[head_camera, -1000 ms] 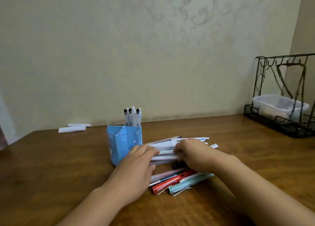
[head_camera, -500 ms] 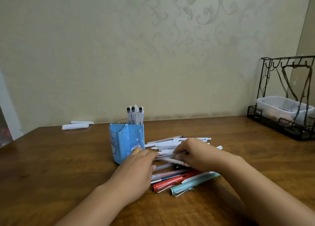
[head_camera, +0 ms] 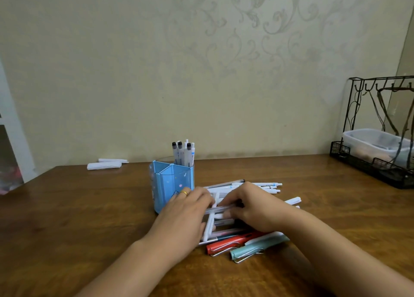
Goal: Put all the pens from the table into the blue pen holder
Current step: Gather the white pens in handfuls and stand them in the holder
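Observation:
The blue pen holder point(head_camera: 171, 184) stands upright on the wooden table point(head_camera: 67, 218), with several white pens point(head_camera: 183, 152) sticking out of its back compartment. Right of it lies a heap of loose pens point(head_camera: 264, 186), mostly white, with a red pen point(head_camera: 228, 244) and a mint-green pen point(head_camera: 251, 249) nearest me. My left hand point(head_camera: 183, 216) and my right hand point(head_camera: 248, 207) rest on the heap. Between their fingertips they pinch a clear-barrelled pen point(head_camera: 220, 209) that lies level. A white pen point(head_camera: 209, 226) points toward me under the left fingers.
A black wire rack point(head_camera: 367, 169) holding a clear plastic tub point(head_camera: 376, 143) stands at the table's back right. Two rolled white papers point(head_camera: 105, 165) lie at the back left by the wall. A white door frame point(head_camera: 13, 128) rises beyond the left table edge.
Both hands have shifted slightly on the heap and now pinch a clear pen between them. Some white pens under the fingers have been turned crosswise. My head has tilted, so the view shifts.

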